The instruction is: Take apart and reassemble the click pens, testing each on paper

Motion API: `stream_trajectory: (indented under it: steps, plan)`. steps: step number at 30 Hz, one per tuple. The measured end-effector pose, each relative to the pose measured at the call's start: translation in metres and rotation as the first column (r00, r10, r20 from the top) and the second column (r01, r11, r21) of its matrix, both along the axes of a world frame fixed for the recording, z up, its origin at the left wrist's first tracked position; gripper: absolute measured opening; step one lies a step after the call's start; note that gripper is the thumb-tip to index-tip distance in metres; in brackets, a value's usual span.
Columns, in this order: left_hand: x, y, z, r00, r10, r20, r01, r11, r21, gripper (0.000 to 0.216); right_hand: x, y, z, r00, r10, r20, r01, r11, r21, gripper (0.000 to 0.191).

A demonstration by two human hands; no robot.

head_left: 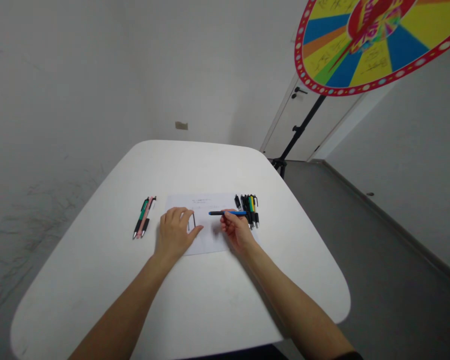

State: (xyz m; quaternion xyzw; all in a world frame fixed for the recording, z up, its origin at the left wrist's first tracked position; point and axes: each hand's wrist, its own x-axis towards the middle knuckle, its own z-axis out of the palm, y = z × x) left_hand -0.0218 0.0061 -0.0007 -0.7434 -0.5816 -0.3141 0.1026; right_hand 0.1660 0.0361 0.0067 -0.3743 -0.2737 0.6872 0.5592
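Note:
A blue pen (234, 213) with a black end is pinched between the thumb and fingers of my right hand (238, 230). The pen lies nearly level, its black end pointing left, above a white sheet of paper (206, 240). My left hand (174, 230) rests on the left part of this sheet, thumb spread away from the fingers. Between that thumb and the index finger shows a thin dark line (194, 220); whether it is drawn or a separate piece I cannot tell. Faint writing runs along the sheet's upper part.
Several pens (252, 207), mostly black, lie side by side at the sheet's right edge. More pens, one of them a green pen (141, 215), lie to its left. Beyond the white table (195, 165), a colourful prize wheel (375, 60) stands on a black tripod (302, 130).

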Motion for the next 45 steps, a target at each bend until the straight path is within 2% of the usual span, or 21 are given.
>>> stream_trajectory:
  steps: [3,9,15,29,36,42,45]
  plan:
    - [0.0,0.0,0.0,0.997,-0.013,-0.074,0.01,0.999,-0.051,0.021,0.002,0.002,-0.001,1.0,-0.01,-0.03,0.009,1.0,-0.013,0.029]
    - [0.004,-0.001,0.004,0.996,-0.044,-0.074,0.039,0.997,-0.066,0.008,0.004,0.004,-0.002,0.999,-0.043,-0.029,0.043,0.999,-0.013,0.028]
    - [0.007,-0.001,0.002,0.988,-0.093,-0.122,0.078,0.99,-0.117,0.01,0.003,0.003,-0.002,0.999,-0.043,-0.023,0.043,0.999,-0.005,0.029]
    - [0.01,0.006,-0.005,0.982,-0.117,-0.147,0.101,0.989,-0.108,0.006,0.002,0.003,-0.004,0.999,-0.044,-0.004,0.044,0.999,0.001,0.029]
    - [0.01,0.004,-0.002,0.988,-0.096,-0.119,0.087,0.993,-0.081,0.003,0.002,0.002,-0.002,0.999,-0.037,0.014,0.037,0.999,0.013,0.03]
    - [0.009,0.003,0.005,0.993,-0.102,-0.06,0.103,0.995,0.014,0.002,-0.002,-0.001,-0.001,0.983,0.008,0.185,-0.016,0.999,0.039,0.024]
    - [0.009,0.003,0.006,0.991,-0.127,-0.041,0.129,0.99,0.064,0.004,-0.002,-0.002,0.0,0.978,0.025,0.208,-0.036,0.998,0.047,0.022]
